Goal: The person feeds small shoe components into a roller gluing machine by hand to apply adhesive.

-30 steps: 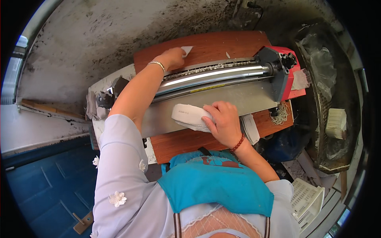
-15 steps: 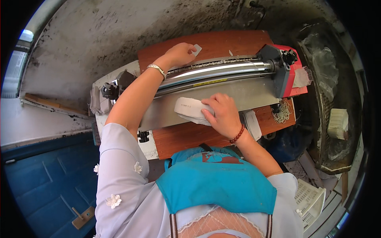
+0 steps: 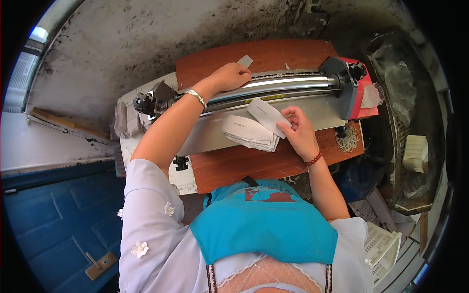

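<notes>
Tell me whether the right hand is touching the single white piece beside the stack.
Touching. The head view shows the right hand with its thumb laid over the right end of the white piece, no gap visible.

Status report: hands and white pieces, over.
Right hand pinching one white piece. Left hand beside pale piece. White stack on metal plate. Left arm across roller.
</notes>
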`<state>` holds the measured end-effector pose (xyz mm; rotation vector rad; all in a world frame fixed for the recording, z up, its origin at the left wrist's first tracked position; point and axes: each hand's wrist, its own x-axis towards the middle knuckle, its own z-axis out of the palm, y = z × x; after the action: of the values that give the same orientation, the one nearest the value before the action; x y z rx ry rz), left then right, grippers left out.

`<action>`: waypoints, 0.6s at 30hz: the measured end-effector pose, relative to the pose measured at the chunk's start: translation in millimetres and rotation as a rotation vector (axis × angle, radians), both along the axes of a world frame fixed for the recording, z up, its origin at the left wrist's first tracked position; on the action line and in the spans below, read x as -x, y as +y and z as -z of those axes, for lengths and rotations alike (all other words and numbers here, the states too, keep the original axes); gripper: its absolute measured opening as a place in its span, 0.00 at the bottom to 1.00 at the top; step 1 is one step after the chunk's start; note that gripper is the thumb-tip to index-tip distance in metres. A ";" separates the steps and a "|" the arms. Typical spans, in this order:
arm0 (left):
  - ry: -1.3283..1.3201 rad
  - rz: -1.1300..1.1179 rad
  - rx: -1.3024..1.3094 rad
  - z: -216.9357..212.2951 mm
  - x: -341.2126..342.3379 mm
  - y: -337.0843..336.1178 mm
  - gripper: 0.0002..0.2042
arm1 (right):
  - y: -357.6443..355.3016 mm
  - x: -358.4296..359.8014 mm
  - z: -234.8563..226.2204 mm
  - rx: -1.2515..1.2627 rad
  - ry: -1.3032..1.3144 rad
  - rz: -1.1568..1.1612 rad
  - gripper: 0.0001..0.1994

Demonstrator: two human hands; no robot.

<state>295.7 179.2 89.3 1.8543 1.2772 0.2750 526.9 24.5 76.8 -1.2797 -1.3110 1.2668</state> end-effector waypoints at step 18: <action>0.100 0.087 0.125 9.0 -16.7 19.8 0.21 | 17.6 -10.3 -8.1 0.077 -0.401 -0.046 0.09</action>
<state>312.4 199.0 80.3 1.8305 1.2473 0.0552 537.2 42.1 84.9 -1.6260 -1.5882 1.1367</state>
